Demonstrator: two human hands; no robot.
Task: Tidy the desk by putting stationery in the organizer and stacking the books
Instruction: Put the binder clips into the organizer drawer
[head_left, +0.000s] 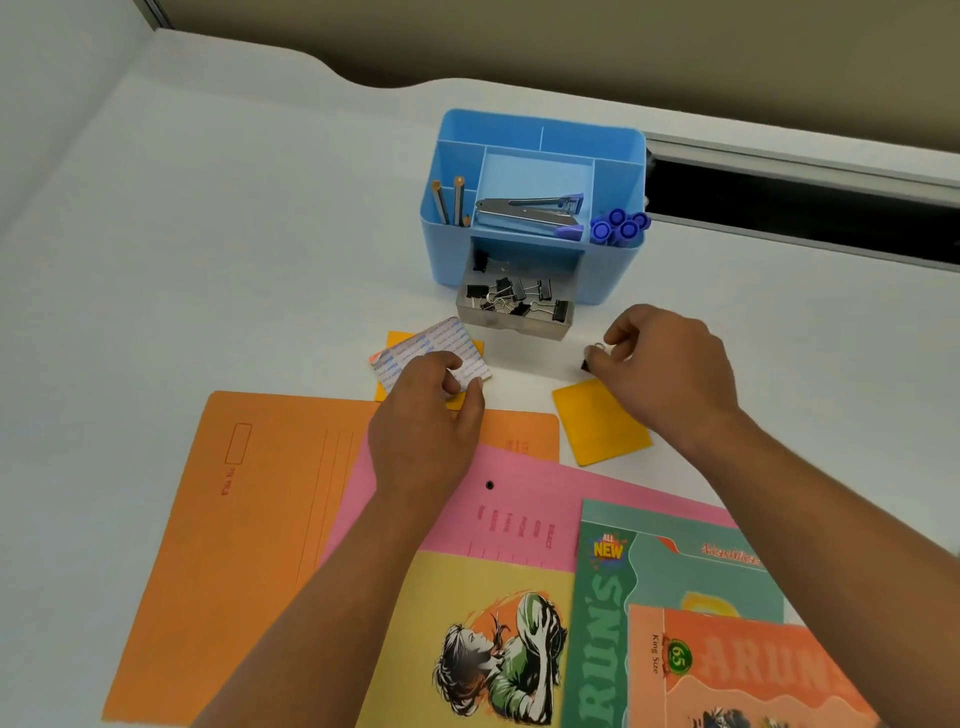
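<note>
desk (208, 260), white, seen from the head camera, with a blue organizer (535, 208) near the far edge. its top compartments hold two pencils (451, 200) at the left, a stapler (530, 210) in the middle tray and blue-capped pens (621, 227) at the right. its small drawer (517, 306) stands pulled out toward the person, with black binder clips (519, 299) piled inside.

left hand (426, 410) pinches the corner of a sticky-note pad (431, 348), printed backing up, lying tilted on an orange note (397, 340). right hand (670, 364) has thumb and fingers closed on one small binder clip (589, 361), just in front of the drawer and above a loose yellow-orange note (600, 421).

nearer the person lie an orange folder (260, 519), a pink folder (519, 499) overlapping it, and three books on top: a yellow book (467, 649), a green book (675, 561) and an orange book (753, 670).
</note>
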